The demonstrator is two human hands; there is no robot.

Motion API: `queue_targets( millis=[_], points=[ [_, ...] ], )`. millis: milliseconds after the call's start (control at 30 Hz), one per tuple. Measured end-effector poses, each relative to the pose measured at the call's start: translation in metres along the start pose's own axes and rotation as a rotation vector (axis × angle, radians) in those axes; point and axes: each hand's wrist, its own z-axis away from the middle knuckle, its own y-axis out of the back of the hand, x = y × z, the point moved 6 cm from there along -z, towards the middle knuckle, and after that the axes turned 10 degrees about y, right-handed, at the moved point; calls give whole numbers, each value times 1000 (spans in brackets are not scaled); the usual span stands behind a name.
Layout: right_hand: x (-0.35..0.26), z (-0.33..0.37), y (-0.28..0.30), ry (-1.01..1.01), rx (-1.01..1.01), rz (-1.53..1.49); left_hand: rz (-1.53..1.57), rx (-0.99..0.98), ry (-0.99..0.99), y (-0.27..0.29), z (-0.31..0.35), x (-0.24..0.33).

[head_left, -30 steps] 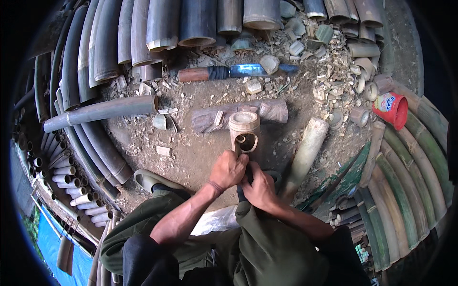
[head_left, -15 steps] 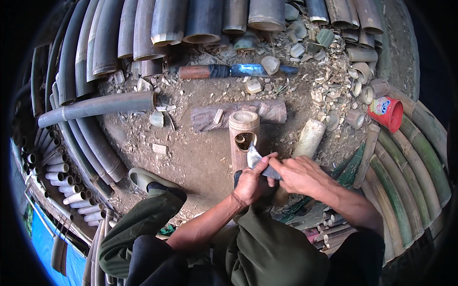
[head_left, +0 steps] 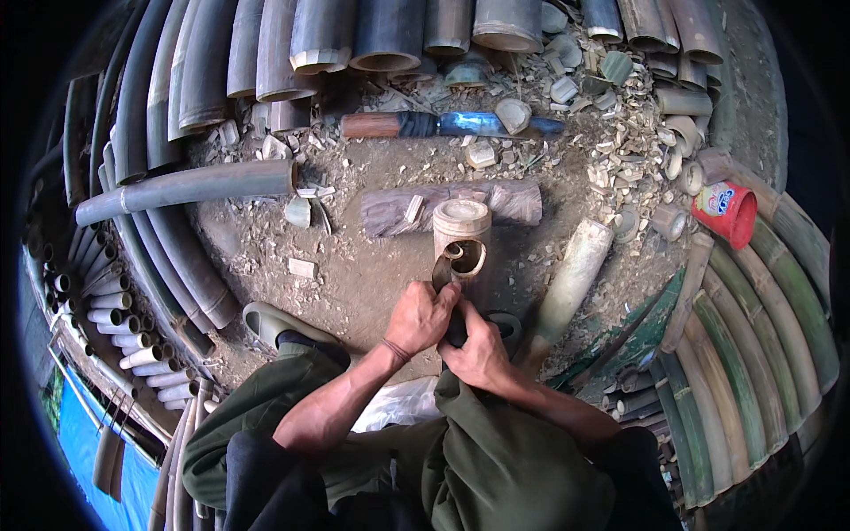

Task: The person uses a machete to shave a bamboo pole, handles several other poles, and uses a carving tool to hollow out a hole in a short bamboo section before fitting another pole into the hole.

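A bamboo tube (head_left: 462, 226) with a hole cut in its side points away from me, its far end on a rough wooden log (head_left: 390, 212). Both hands work at the hole with a knife (head_left: 441, 273), whose blade stands at the hole's left edge. My left hand (head_left: 420, 319) is closed around the blade's base, thumb side toward the hole. My right hand (head_left: 480, 347) is closed on the knife's dark handle, just behind and right of the left. A curled shaving (head_left: 453, 251) sits at the hole. My hands hide the tube's near part.
A large knife (head_left: 443, 124) with a wooden handle lies beyond the log. Bamboo poles (head_left: 385, 35) line the far side; split bamboo (head_left: 753, 354) lies at right. Wood chips (head_left: 629, 159) cover the ground near a red container (head_left: 728, 214). A pale bamboo piece (head_left: 574, 274) lies right of my hands.
The knife has gone from the hole's right side to its left edge, its blade now upright. My right hand has moved left and down, close against the left, which shifted left.
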Motion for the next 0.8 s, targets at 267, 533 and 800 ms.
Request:
queue_targets(
  millis=[267,533,800],
  points=[
    [-12,13,18,-47,-112,297,245,-112,76,-14,8,-7],
    [-53,-60,74,195,-467,855,948,-122,126,-37,11,31],
    [-130,-108,29,587,-915,1322,1818,-512,119,-28,29,58]
  ],
)
